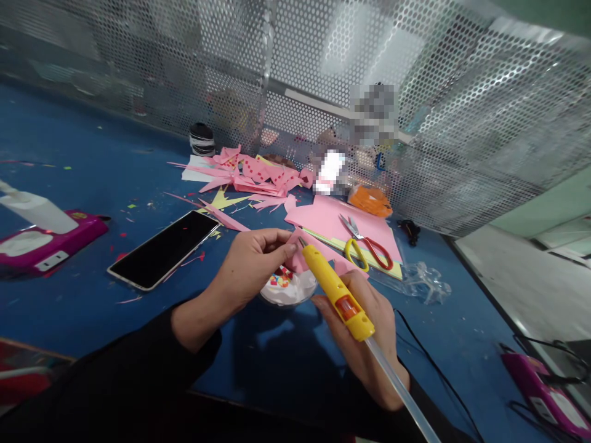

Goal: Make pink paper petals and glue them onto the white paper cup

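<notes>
My right hand (364, 335) grips a yellow glue gun (335, 289) with a clear glue stick (399, 394) running out of its back end. Its metal tip points up and left, almost touching the fingertips of my left hand (252, 264). That hand is closed in a pinch on something too small to make out. Just below the two hands sits a white round object (289, 289) with small coloured pieces on top.
On the blue table lie a black phone (164, 249), pink paper sheets (332, 224) with yellow-and-red scissors (364, 246), pink paper scraps (249, 175), a magenta wipes pack (44, 243), crumpled clear plastic (422, 283) and a black cord (434, 369). A perforated metal screen (415, 92) stands behind.
</notes>
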Demonstrator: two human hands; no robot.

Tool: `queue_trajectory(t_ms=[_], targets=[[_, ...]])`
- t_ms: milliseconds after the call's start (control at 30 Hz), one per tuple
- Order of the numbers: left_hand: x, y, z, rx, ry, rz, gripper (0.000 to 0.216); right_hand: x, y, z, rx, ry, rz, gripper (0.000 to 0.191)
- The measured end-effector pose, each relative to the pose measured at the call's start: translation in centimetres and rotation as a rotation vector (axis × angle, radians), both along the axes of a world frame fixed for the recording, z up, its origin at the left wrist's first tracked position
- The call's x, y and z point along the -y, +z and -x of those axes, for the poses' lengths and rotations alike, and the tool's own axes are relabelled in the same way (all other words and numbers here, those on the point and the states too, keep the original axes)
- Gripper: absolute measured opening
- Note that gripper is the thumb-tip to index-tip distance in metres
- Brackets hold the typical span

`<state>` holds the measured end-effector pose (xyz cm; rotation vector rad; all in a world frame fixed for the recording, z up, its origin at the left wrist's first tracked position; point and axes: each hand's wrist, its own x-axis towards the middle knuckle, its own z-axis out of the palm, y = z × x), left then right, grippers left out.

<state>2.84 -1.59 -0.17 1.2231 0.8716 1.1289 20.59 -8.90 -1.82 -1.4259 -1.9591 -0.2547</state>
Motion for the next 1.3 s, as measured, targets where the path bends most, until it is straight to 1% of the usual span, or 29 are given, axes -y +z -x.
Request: queue_trajectory(t_ms=[233,433,700,867,1067,1300], targets=[[0.02,0.05,-0.07,0.014,0.000,0.003,0.019,0.11,0.09,-0.06,-0.027,0.003,0.031,0.040],[0.05,0.01,-0.07,0.010,-0.004,0.004,0.018,0.18,0.13,-0.13,-0.083,0.016,0.045,0.036],[-0.07,-0.05,-0.05,0.016,-0.004,0.016,0.022,0.16,-0.06,-0.13,-0.070,0.003,0.044,0.032],[0.02,0.14,-0.11,-0.026,0.005,0.002,0.025,0.15,0.04,0.01,-0.082,0.004,0.041,0.034],[0.04,0.07,-0.07,-0.094,0.030,-0.010,0.029,0.12,-0.07,0.01,-0.093,-0.009,0.038,0.031],[0.04,-0.10,-0.01,-0.107,0.034,-0.001,0.023,0.15,0.07,-0.01,-0.053,-0.017,0.049,0.036]])
